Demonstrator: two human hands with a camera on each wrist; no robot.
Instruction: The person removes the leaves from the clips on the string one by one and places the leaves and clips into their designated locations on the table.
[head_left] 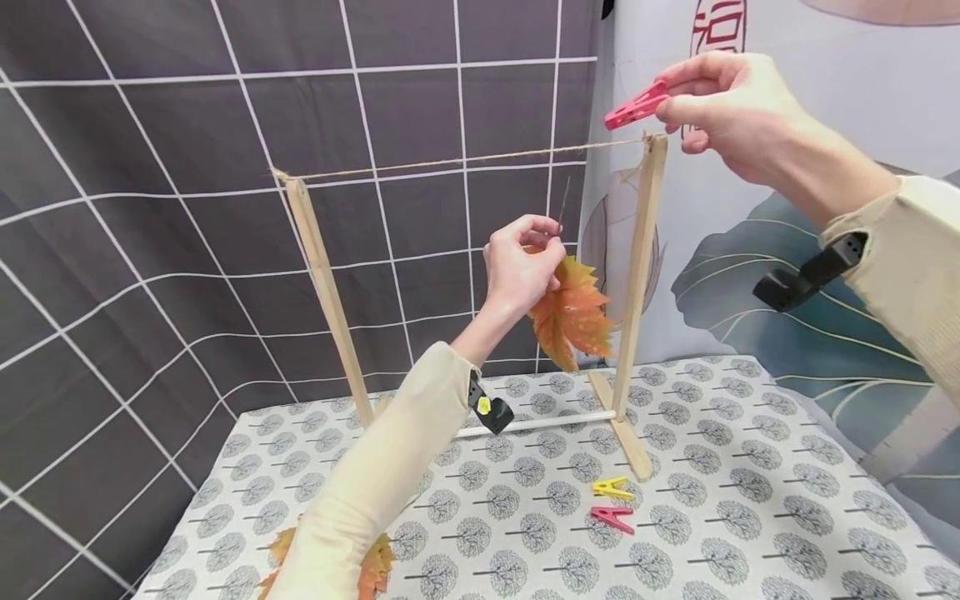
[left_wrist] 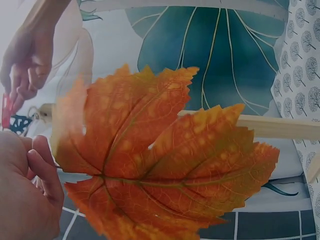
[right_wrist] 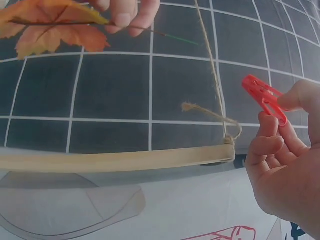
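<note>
An orange maple leaf hangs from my left hand, which pinches it by the stem below the string. The left wrist view shows the leaf spread wide beside the fingers. My right hand pinches a red clothespin near the top of the right post. In the right wrist view the clothespin is apart from the twine. A string runs between the two wooden posts, tied at each top.
A wooden post stands at the right and another post at the left, joined by a white bar. A yellow clothespin and a pink clothespin lie on the tablecloth. More leaves lie partly under my left sleeve.
</note>
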